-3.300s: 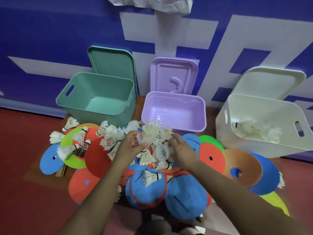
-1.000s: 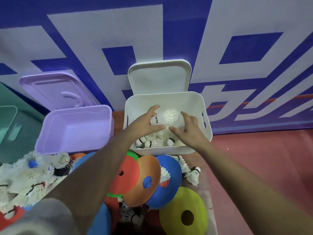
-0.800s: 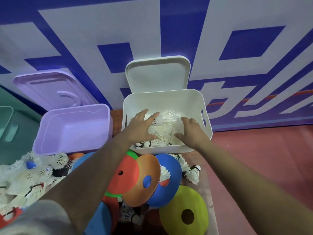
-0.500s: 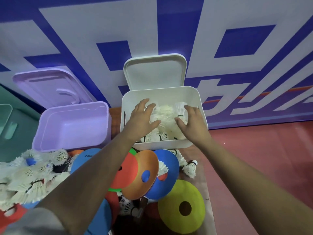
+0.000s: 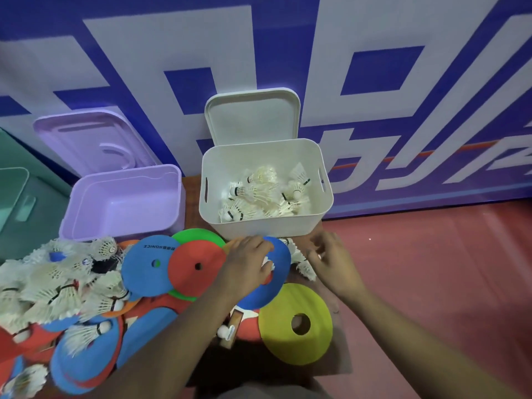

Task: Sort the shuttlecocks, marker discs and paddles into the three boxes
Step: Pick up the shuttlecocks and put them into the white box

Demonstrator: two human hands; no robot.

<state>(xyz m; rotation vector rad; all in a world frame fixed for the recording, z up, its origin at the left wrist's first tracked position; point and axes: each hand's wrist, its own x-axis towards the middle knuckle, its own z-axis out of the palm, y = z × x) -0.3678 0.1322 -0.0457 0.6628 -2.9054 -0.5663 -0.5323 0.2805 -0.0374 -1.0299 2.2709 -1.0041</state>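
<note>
While both hands reached low to the floor, the fingers (image 5: 260,250) of the left hand (image 5: 244,266) were curled down around a shuttlecock (image 5: 269,265), a sliver of white feather showing under the fingertips. That shuttlecock lay on a blue marker disc (image 5: 281,273). At three o'clock from it, the right hand (image 5: 335,263) had its fingers (image 5: 316,252) bent towards a few stray shuttlecocks (image 5: 300,259) on the floor just beside the disc's edge. Whether they had hold of any could not be told.

Outward at twelve o'clock, the white box (image 5: 259,227) stood open just beyond both hands, with a loose pile of sorted shuttlecocks (image 5: 259,197) inside. At ten o'clock stood the open purple box (image 5: 123,203), and at nine o'clock, cut by the frame edge, the teal box (image 5: 14,203). A large heap of shuttlecocks (image 5: 57,283) waited at eight o'clock among overlapping discs. A yellow-green disc (image 5: 296,341) lay at five o'clock, and what looked like a paddle's wooden handle (image 5: 233,323) at six o'clock.

To do this pick-up well, the hold would best be light, around the skirt or on the cork, so the feathers were not crushed. Lifting straight up should keep the blue disc from sliding or coming along. The right hand would sensibly gather the strays for the same trip. Both loads would be best let go low inside the white box, past its near rim, so none bounced out.
</note>
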